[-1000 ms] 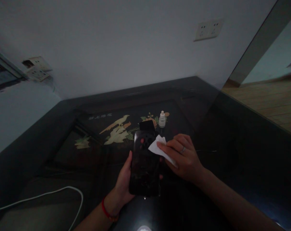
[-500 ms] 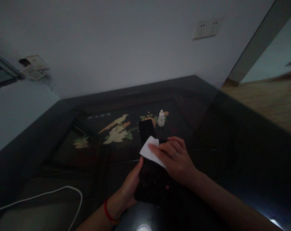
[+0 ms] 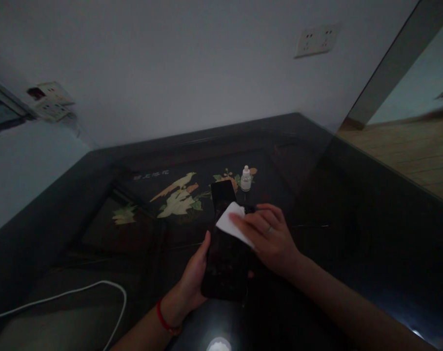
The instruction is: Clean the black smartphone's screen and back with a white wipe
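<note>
My left hand [image 3: 195, 275] grips a black phone [image 3: 225, 265] from its left edge, screen up, above a dark glossy table [image 3: 334, 209]. My right hand [image 3: 271, 239] presses a folded white wipe [image 3: 231, 222] onto the upper part of the screen with its fingers closed over it; a ring shows on one finger. A red band circles my left wrist. Just beyond the phone lies a second black slab [image 3: 223, 193], flat on the table. A small white dropper bottle [image 3: 245, 179] stands upright behind it.
The tabletop bears an inlaid bird-and-flower picture [image 3: 175, 197]. A white cable [image 3: 78, 295] loops across the near left. Wall sockets [image 3: 316, 40] sit on the white wall at upper right, another socket [image 3: 49, 100] at left. Wood floor [image 3: 412, 146] lies beyond the right edge.
My right hand has slid the wipe from the phone's right edge onto its upper screen. The left hand has shifted the phone slightly and tilted it.
</note>
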Motion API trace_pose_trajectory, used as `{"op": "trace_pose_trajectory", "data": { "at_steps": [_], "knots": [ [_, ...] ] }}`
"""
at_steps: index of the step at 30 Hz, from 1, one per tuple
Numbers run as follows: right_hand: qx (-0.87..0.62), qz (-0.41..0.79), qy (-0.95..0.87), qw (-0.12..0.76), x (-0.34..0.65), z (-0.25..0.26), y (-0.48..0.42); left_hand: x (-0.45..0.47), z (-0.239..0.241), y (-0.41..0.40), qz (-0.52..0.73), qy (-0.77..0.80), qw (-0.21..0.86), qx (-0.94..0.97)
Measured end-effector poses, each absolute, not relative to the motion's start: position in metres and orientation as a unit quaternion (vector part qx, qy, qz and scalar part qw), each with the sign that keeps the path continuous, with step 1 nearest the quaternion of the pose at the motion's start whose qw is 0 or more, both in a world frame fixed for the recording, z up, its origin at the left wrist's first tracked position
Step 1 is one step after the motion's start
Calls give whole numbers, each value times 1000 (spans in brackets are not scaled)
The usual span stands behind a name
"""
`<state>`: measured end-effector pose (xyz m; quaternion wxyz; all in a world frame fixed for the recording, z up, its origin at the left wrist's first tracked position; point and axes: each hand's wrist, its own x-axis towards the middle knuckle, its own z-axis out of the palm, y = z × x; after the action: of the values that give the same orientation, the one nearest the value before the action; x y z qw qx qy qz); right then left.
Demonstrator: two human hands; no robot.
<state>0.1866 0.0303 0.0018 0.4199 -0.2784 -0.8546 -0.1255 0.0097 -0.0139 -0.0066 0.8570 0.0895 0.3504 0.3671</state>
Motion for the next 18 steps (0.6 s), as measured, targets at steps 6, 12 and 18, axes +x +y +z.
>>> {"op": "trace_pose_trajectory", "data": {
  "at_steps": [6,12,18],
  "knots": [
    [-229,-112,-885,390,184,1,31,7,-12,-12,435,319,839,77],
    [-321,-130,-838,421,187,3,33,7,-9,-10,396,311,861,76],
    [-245,-116,-875,402,185,1,31,8,-4,-7,434,300,847,69]
  ]
}}
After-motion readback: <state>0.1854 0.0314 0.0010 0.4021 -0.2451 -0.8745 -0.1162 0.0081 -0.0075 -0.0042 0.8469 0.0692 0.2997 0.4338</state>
